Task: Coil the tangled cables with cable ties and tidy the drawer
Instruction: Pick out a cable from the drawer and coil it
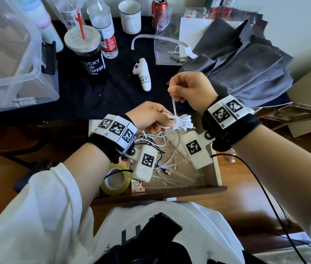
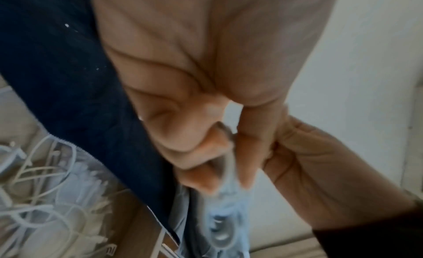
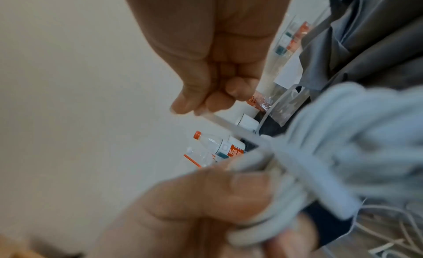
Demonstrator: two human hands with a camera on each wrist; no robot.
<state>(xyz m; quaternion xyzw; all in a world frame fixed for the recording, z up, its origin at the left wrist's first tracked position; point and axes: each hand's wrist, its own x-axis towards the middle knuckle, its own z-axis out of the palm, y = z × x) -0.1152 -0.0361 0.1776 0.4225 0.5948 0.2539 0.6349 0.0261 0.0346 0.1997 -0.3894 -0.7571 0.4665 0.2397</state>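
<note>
**Tie drawn up from the white bundle**

While the left hand (image 1: 149,117) grips the coiled white cable (image 1: 181,121) over the open drawer (image 1: 217,168), the right hand (image 1: 189,88) is up above it, thumb and fingers pinching the tail of a white cable tie (image 1: 174,105). That tie runs straight down from the pinch to the bundle, and the right wrist view shows it wrapped across the coil's strands, right beside the left fingers (image 3: 228,189). Left-hand fingers curled round the coil, firm hold. The bundle hangs in the air, just above the drawer's back edge, clear of the dark surface (image 1: 112,92). Down in the drawer, loose white cables (image 1: 162,141) lie tangled with spare ties (image 1: 175,162), and a roll of clear tape (image 1: 115,180) sits at the left end. On the surface behind: a coffee cup (image 1: 89,54), a water bottle (image 1: 104,27), a white controller (image 1: 143,76), grey cloth (image 1: 246,63).
</note>
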